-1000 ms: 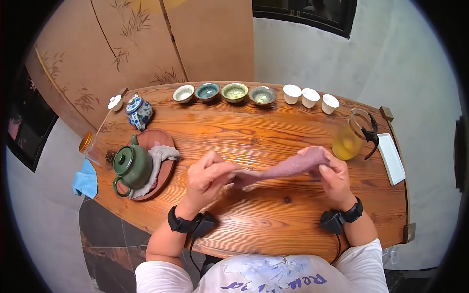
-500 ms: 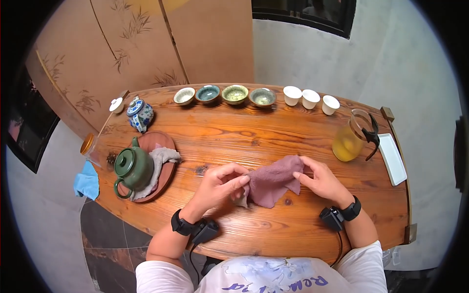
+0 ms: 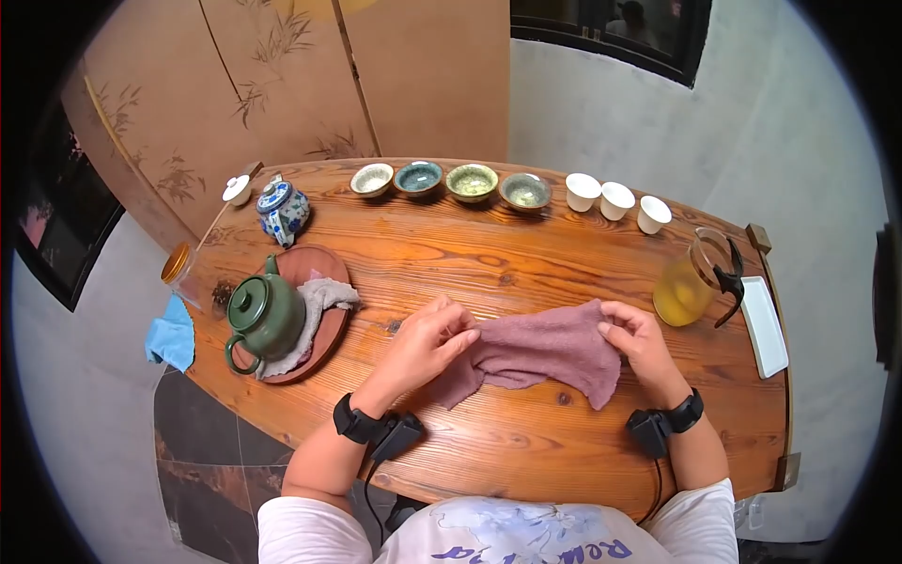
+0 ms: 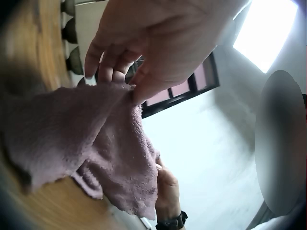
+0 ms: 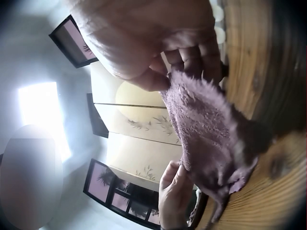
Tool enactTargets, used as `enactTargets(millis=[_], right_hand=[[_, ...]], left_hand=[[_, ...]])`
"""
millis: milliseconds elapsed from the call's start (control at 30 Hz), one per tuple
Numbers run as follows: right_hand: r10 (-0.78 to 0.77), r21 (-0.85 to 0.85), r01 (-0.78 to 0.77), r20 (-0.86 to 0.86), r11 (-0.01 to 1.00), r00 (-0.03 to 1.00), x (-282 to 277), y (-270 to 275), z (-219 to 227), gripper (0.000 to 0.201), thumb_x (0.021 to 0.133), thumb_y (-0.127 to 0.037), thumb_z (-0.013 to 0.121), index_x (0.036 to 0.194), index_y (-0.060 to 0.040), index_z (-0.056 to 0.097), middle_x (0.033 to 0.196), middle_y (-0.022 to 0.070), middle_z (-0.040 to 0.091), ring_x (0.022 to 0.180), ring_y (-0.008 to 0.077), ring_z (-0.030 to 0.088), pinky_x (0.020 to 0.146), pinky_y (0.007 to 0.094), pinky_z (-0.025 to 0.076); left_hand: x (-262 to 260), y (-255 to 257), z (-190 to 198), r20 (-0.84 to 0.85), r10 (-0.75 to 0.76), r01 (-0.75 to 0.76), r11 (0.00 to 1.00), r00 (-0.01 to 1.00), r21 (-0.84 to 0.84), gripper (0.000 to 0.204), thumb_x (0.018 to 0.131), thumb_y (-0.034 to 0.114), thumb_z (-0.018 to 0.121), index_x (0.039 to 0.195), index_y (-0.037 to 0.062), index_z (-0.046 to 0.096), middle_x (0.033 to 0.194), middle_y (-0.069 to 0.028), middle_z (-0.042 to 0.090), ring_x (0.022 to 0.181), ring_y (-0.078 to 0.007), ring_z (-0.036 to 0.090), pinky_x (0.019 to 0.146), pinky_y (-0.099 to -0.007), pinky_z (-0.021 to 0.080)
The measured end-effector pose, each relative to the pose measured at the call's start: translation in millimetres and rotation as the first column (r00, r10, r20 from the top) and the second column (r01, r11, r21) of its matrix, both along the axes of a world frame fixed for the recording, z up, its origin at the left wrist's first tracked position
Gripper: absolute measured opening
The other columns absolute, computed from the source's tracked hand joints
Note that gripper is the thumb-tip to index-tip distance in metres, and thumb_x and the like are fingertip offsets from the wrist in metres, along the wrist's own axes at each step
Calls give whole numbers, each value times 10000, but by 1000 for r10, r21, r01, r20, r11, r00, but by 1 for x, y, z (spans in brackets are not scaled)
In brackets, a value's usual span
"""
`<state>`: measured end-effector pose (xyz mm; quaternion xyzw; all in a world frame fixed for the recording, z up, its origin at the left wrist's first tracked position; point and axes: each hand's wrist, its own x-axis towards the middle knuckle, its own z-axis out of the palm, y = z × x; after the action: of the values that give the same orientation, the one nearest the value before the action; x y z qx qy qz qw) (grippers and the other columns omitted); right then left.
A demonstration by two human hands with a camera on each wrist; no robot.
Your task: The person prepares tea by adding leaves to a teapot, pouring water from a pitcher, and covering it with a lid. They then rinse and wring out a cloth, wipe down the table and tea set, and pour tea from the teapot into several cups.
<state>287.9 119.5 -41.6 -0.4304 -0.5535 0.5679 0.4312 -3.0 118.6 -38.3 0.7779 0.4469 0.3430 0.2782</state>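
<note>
A mauve cloth [image 3: 550,346] hangs spread between both hands, close over the wooden table. My left hand [image 3: 427,346] pinches its upper left edge between thumb and fingers, and some of the cloth drapes down below that hand. At the upper right corner my right hand [image 3: 644,346] pinches the edge with thumb and fingertips. In the left wrist view the cloth [image 4: 91,139] shows a loose fold along its lower side. From the right wrist the fuzzy near edge of the cloth [image 5: 206,124] runs down from the fingers.
At left, a green teapot [image 3: 266,315] and a grey cloth [image 3: 324,296] sit on a round brown tray [image 3: 338,343]. Behind are a blue-and-white pot [image 3: 282,209], several bowls [image 3: 472,181] and white cups [image 3: 616,199]. A glass pitcher [image 3: 684,291] and white dish [image 3: 765,329] stand at right.
The cloth was stretched in a narrow twisted strip, then bunched between closer hands. Now it is opened out wider, with the right hand moved to the right. The head view has shifted slightly.
</note>
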Motion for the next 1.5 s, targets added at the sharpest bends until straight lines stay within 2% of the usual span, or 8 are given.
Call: enactTargets(millis=[100,200,333,400,533,800,1167,1500], right_hand=[[-63,-11,64,68,998,996,9,13,-26,196,816,-13,516,1007,19,545,844,-26,539,724,19,466,636,161,382],[-15,-74,13,-31,997,999,5,16,-32,165,801,5,471,936,19,563,812,-30,537,712,22,457,623,164,377],[90,-51,-87,59,995,994,8,19,-42,178,743,39,419,812,10,581,763,-26,554,692,28,466,611,165,376],[111,-56,-108,56,993,992,9,19,-42,173,745,38,424,814,8,579,760,-27,553,683,27,464,604,164,374],[117,-77,-115,24,990,993,6,18,-41,167,756,39,431,830,2,576,759,-36,549,662,20,458,585,160,372],[123,-125,-114,63,986,990,6,17,-37,141,791,34,461,865,-3,576,764,-52,541,655,-1,457,581,152,372],[126,-168,-119,30,979,992,7,16,-38,136,804,20,466,875,-10,578,735,-60,537,598,-13,447,523,139,352],[146,-157,-136,54,978,988,5,15,-36,137,800,7,472,876,-7,585,644,-95,477,534,-27,376,473,138,283]], left_hand=[[-2,1,-2,-93,5,-9,999,996,-50,233,735,136,656,917,28,561,770,-74,535,701,-180,536,608,-288,436],[-4,-3,2,-251,-114,93,991,961,-94,383,701,144,664,1039,60,504,861,-163,585,792,-318,579,669,-378,456],[-7,0,-11,-294,-118,100,992,948,-76,351,702,113,648,1019,52,512,824,-156,589,828,-324,569,684,-370,453],[-8,3,-18,-258,-209,193,977,943,-87,273,706,81,628,957,34,531,823,-149,590,829,-320,565,688,-369,447],[-1,6,-14,-118,-112,103,991,987,-80,138,729,86,625,826,11,560,744,-126,585,685,-260,569,603,-331,442],[-3,11,-15,-135,114,-143,961,984,-235,169,765,171,632,845,26,598,680,-108,594,596,-188,565,541,-287,427],[2,13,-24,-88,161,-175,967,983,-184,263,763,213,634,641,6,527,513,-111,497,435,-184,460,444,-308,364],[2,14,-33,38,183,-167,951,982,-260,343,857,261,523,653,-11,478,505,-112,386,454,-134,351,443,-306,322]])
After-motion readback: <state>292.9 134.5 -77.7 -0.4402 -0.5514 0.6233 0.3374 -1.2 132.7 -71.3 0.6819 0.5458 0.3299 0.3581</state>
